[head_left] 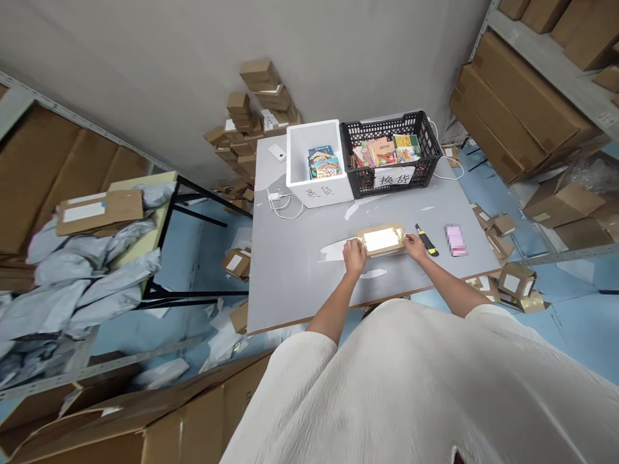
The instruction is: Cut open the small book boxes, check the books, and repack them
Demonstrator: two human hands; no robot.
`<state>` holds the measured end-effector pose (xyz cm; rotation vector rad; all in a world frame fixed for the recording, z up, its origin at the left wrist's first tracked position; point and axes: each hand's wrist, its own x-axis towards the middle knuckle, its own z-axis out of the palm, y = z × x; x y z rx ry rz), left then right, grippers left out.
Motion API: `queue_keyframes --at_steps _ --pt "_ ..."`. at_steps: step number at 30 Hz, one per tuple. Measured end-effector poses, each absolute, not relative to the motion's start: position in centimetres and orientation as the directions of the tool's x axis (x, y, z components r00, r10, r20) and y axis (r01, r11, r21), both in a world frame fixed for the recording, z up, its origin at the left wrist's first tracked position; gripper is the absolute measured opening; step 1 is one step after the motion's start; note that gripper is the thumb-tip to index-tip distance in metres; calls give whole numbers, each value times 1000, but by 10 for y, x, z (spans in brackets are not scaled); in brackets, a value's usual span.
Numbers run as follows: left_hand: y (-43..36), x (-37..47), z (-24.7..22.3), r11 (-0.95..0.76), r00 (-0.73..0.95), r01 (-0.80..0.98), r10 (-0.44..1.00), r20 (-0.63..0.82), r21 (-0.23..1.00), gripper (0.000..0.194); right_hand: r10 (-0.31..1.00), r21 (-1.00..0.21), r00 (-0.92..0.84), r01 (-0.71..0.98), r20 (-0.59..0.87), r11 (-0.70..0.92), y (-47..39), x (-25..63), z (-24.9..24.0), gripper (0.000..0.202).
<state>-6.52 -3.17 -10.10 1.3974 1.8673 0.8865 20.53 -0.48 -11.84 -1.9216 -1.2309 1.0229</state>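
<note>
A small cardboard box (370, 249) with a bright white label lies on the grey table, held between my two hands. My left hand (354, 255) is closed around its left end. At the right end, my right hand (414, 246) pinches the corner with thumb and fingers. Just right of that hand lies a black and yellow utility knife (427, 241). Farther right is a pink blurred item (455, 240) whose kind I cannot make out.
Behind the box stand a white foam bin (319, 192) and a black plastic crate (425, 154), both containing booklets. A white charger with cable (278, 196) and a white phone-like object (277, 153) lie at left. Cardboard boxes (236, 263) litter the floor; grey parcels (68, 280) fill the left side.
</note>
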Motion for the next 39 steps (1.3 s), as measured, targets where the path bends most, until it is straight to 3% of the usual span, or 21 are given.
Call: queue_keyframes --at_steps 4,10,14,17,22,29,39 --pt "-34 -63 -91 83 -75 635 996 -47 768 11 911 -816 296 423 -286 -394 -7 203 -111 31" --pt "-33 -66 -73 99 -132 592 991 -26 800 12 957 -866 232 426 -177 -263 -2 174 -84 43" --pt "-31 -61 -49 -104 -46 451 989 139 887 24 998 -906 25 418 -61 -66 3 130 -61 38" --pt "-32 -69 -38 -138 -72 478 978 195 868 30 993 -884 -122 464 4 60 2 99 -51 30" --pt "-46 -110 -47 -67 -216 550 951 219 833 30 997 -788 36 611 -63 -72 -9 69 -52 37" --pt "-61 -139 -63 20 -328 477 932 157 878 34 996 -844 -9 532 -84 -66 -15 53 -62 39" --pt "-40 -73 -69 -5 -206 382 974 90 924 33 998 -833 61 553 26 -12 -7 131 -54 37"
